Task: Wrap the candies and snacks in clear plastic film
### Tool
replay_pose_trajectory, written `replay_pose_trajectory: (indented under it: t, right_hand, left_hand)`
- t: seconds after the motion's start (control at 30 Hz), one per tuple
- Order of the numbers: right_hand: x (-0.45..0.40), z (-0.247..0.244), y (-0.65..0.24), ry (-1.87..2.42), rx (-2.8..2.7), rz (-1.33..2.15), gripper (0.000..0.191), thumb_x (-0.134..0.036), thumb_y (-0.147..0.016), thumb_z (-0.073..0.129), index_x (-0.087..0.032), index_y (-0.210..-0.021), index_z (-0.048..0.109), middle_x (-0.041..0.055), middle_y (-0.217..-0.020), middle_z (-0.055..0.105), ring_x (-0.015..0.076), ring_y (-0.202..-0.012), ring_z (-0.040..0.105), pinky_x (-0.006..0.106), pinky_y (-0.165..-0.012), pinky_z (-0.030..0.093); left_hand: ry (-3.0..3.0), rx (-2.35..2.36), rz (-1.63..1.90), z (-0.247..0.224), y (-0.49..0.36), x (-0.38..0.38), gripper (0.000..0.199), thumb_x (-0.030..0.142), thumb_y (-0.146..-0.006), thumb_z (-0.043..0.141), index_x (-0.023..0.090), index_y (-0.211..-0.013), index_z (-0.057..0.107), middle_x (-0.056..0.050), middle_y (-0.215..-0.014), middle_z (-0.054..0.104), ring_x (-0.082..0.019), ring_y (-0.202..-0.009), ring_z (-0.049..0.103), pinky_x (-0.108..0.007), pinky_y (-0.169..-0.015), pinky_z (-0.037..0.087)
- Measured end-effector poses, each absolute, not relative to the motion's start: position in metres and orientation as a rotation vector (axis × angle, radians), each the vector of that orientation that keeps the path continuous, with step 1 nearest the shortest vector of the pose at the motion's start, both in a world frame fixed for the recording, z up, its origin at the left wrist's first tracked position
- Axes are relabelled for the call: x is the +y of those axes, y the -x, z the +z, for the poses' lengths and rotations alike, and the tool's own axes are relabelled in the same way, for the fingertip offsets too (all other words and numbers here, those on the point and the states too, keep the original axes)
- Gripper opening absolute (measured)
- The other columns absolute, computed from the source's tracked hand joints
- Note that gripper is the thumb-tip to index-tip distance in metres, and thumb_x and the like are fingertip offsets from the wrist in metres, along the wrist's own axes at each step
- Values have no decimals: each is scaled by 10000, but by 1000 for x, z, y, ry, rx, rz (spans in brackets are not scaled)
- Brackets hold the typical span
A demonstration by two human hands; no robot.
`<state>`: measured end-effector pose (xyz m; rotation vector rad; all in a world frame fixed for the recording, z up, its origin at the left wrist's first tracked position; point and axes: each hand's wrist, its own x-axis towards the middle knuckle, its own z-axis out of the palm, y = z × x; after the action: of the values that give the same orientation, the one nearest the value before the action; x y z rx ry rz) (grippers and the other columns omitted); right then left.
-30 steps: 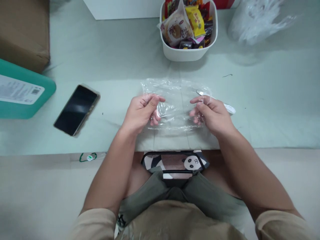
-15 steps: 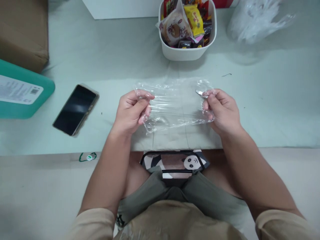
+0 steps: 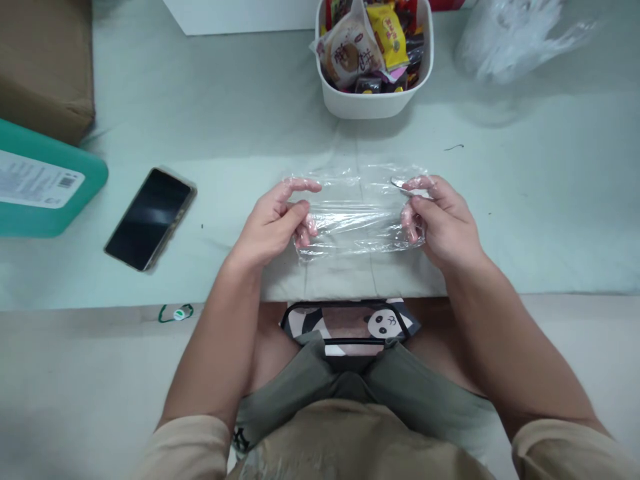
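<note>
A thin clear plastic bag (image 3: 355, 217) is stretched between my two hands, above the cloth-covered table near its front edge. My left hand (image 3: 280, 220) holds its left end, thumb pressing on the plastic while the index finger reaches out along the top. At the right end my right hand (image 3: 443, 217) pinches the bag between thumb and fingers. A small shiny metal piece (image 3: 399, 183) also sticks out from the right fingertips; its exact kind is hard to make out. Creases run across the bag from side to side.
Ahead stands a white bin (image 3: 373, 105) of wrapped snacks. A crumpled clear plastic bundle (image 3: 507, 40) lies back right. On the left are a phone (image 3: 151, 219), a green container (image 3: 50, 217) and a brown box (image 3: 45, 67). A panda-print case (image 3: 350, 327) rests on my lap.
My left hand has shifted right, closer to the right hand, and its index finger has straightened. The bag between them is shorter and more creased. My right hand has barely moved.
</note>
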<state>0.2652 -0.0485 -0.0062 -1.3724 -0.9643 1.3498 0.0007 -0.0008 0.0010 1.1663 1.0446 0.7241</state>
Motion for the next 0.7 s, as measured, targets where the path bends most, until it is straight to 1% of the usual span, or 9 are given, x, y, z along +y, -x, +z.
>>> replay_pose_trajectory:
  t: [0.1,0.2,0.3,0.37,0.43,0.47,0.53,0.6,0.7]
  right_hand:
    - [-51,-8,-269,1262,-1027,1335,86,-337,-893,685,-271,-924,638,-56,-623,580,80,-408,450,235,-412,313]
    - [-52,-10,-275,1123,-1119,1296,139,-347,-866,701,-249,-781,651,-27,-684,609,91,-458,496,258,-448,379]
    - [-54,-11,-279,1060,-1268,1148,287,-472,-881,659,-242,-712,692,25,-697,639,164,-591,593,330,-547,474]
    - [-55,-10,-280,1071,-1354,1050,498,-593,-957,510,-237,-674,715,60,-690,659,202,-663,628,376,-620,503]
    - [-56,-9,-278,1117,-1402,975,657,-624,-1022,359,-233,-642,724,71,-667,668,201,-665,637,387,-653,505]
    - [-56,-8,-277,1159,-1426,933,666,-599,-1041,348,-230,-634,726,67,-663,674,189,-651,638,380,-654,503]
    - [-55,-6,-273,1249,-1503,817,544,-488,-1036,473,-225,-628,718,51,-667,688,171,-645,647,355,-642,501]
    - [-54,-6,-271,1310,-1586,687,343,-331,-956,634,-220,-638,700,31,-689,699,162,-662,657,334,-642,505]
    - [-51,-8,-269,1337,-1617,580,149,-220,-838,724,-216,-699,671,20,-766,707,170,-741,677,336,-690,525]
  left_hand:
    - [-1181,972,862,2,0,-1,40,249,-824,713,216,-836,734,27,-576,626,-93,-415,564,-221,-402,430]
    - [-1200,883,953,0,4,1,117,284,-765,767,216,-669,762,-18,-620,651,-112,-479,599,-271,-466,470]
    - [-1262,801,1020,-7,9,4,293,495,-778,744,230,-664,797,-66,-662,687,-175,-628,665,-329,-562,514]
    - [-1287,800,1088,-13,9,5,491,645,-859,613,227,-690,808,-82,-719,720,-196,-756,693,-355,-675,547]
    - [-1320,888,1114,-15,8,4,560,660,-941,519,233,-731,815,-61,-751,733,-169,-753,695,-348,-722,552]
    - [-1379,942,1116,-15,6,3,536,635,-957,532,238,-736,816,-47,-759,734,-151,-721,690,-335,-707,547]
    - [-1555,1016,1140,-14,4,2,413,568,-922,655,245,-722,817,-32,-772,732,-134,-685,677,-309,-648,527]
    - [-1695,996,1175,-14,2,2,325,539,-853,756,252,-718,829,-34,-811,738,-142,-723,685,-309,-649,529]
    - [-1565,931,1254,-18,0,4,384,554,-947,633,292,-767,849,-35,-828,737,-162,-827,715,-348,-786,567]
